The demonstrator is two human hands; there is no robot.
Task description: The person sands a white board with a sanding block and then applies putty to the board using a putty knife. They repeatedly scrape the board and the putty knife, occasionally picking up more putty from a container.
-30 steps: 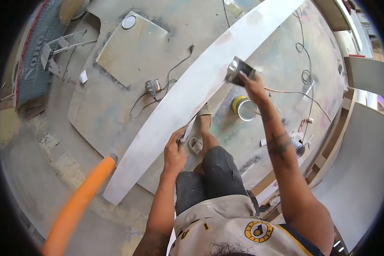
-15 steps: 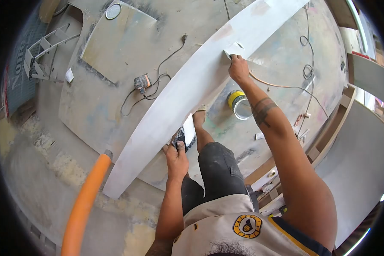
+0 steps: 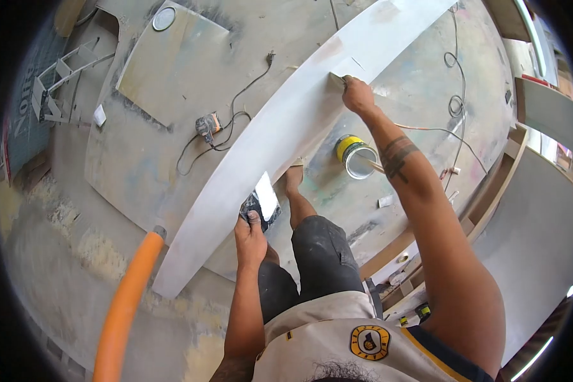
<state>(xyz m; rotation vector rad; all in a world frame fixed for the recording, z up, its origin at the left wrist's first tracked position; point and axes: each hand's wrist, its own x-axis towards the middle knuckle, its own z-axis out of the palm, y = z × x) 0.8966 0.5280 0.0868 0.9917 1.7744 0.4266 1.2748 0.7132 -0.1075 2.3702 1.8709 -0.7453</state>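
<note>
A long curved white panel [image 3: 254, 140] runs diagonally across the view. My right hand [image 3: 358, 94] grips a flat putty spreader [image 3: 336, 80], whose edge rests on the panel's surface. Near the panel's lower right edge, my left hand [image 3: 251, 235] holds a dark, smeared palette [image 3: 270, 215] with white filler [image 3: 265, 196] on it, thumb on top. Between my arms an open can with a yellow label [image 3: 347, 148] stands on the paint-stained surface below.
An orange sander [image 3: 208, 124] with its cable lies left of the panel. An orange tube [image 3: 127, 299] rises at the lower left. A stepladder [image 3: 67, 79] is at the far left, a round lid [image 3: 163, 18] at the top. Loose cables [image 3: 453, 102] and wooden framing [image 3: 500, 184] are on the right.
The spreader in my right hand has changed its tilt, and the white patch under it now looks flatter. My left hand has moved slightly left with the palette, which shows more of its filler.
</note>
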